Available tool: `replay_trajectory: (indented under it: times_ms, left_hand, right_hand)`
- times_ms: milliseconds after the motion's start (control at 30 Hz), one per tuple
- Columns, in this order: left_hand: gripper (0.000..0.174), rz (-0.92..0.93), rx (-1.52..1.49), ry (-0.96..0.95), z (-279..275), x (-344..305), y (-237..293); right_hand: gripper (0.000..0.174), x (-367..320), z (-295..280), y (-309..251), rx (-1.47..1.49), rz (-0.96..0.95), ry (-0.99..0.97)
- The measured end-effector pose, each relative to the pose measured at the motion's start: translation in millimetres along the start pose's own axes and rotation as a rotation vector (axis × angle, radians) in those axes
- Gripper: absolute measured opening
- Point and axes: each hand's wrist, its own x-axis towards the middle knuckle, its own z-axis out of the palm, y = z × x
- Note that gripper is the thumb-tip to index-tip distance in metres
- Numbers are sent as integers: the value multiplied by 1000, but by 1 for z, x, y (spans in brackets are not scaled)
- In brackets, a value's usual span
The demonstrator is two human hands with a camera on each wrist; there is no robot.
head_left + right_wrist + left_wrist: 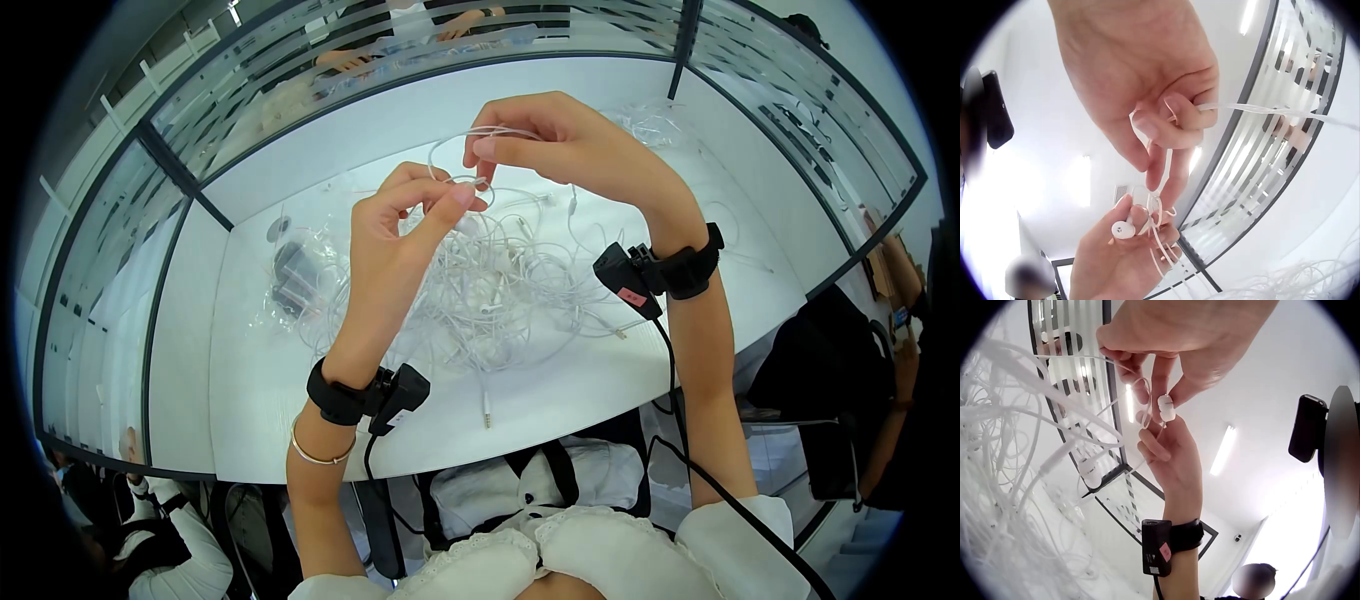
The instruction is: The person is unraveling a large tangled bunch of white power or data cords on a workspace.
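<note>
My left hand (400, 222) is raised over a tangled pile of white earphone cables (490, 270). Between its thumb and finger it pinches white earphones by a stretch of cable close to an earbud (1166, 409); the same earbud (1124, 229) shows beside the thumb in the right wrist view. Just above and to the right, my right hand (575, 145) has its fingers curled round a cable (1260, 109) of these earphones. A thin loop of cable (432, 152) spans the two hands. Another earbud (1090, 474) hangs lower in the left wrist view.
Clear plastic bags (300, 270) lie left of the pile on the white table (270, 420). More clear plastic (645, 125) sits at the back right. One plug (487, 410) points toward the front edge. Low partitions (440, 95) with striped glass enclose the back and sides.
</note>
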Motion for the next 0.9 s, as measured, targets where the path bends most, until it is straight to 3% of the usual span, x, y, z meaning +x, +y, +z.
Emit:
replay_trajectory:
  times_ms: [100, 367, 567, 800, 900]
  left_hand:
    - [17, 38, 50, 15, -1, 1, -2]
    - [11, 95, 101, 26, -1, 3, -8]
    - [19, 59, 292, 65, -2, 3, -8]
    - [20, -6, 287, 118, -5, 5, -18]
    - [18, 13, 289, 207, -3, 6, -18]
  right_hand:
    - [27, -4, -5, -11, 10, 124, -57]
    - [25, -1, -5, 7, 7, 4, -66]
    - [21, 1, -4, 3, -117, 15, -77]
    - [18, 4, 10, 6, -206, -136, 47]
    - [17, 1, 22, -10, -240, -32, 135]
